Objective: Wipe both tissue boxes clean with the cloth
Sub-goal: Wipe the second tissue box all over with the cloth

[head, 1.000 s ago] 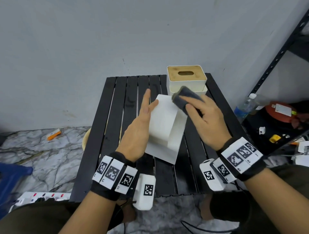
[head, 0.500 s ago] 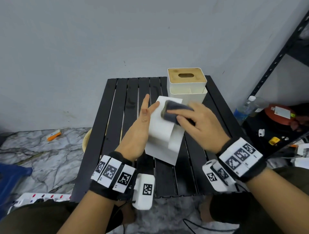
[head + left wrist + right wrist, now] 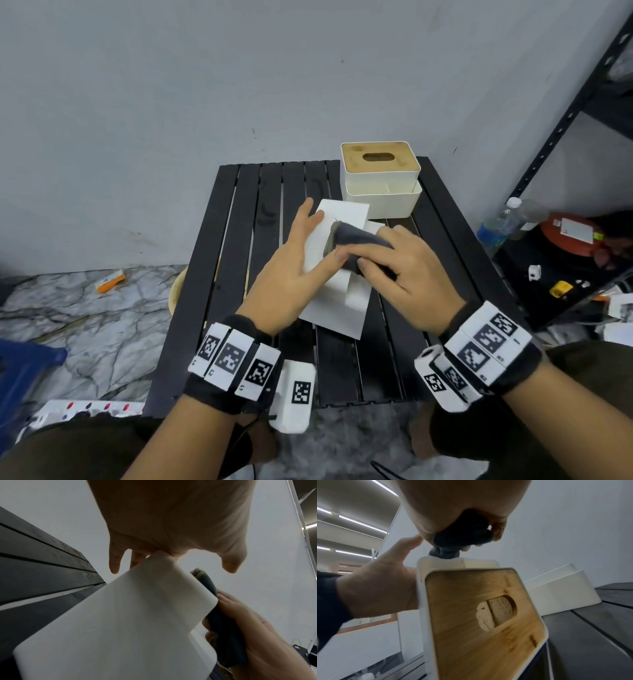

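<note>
A white tissue box (image 3: 329, 308) lies turned over in the middle of the black slatted table (image 3: 233, 274); in the right wrist view its wooden lid (image 3: 471, 628) with the oval slot faces sideways. My left hand (image 3: 294, 253) steadies its left side with straight fingers, thumb laid across the top. My right hand (image 3: 407, 274) grips a bunched dark grey cloth (image 3: 356, 240) and presses it on the box's upper face. The second white tissue box (image 3: 380, 181), also wood-lidded, stands upright at the table's far edge, untouched.
A plastic bottle (image 3: 496, 226) and a red object (image 3: 568, 236) sit on the floor to the right by a black metal rack (image 3: 565, 120). A power strip (image 3: 85, 409) lies at the lower left. The wall stands close behind the table.
My right hand has drawn the cloth from the box's far end toward me and leftward along its upper face. The left thumb now lies across the top near the cloth.
</note>
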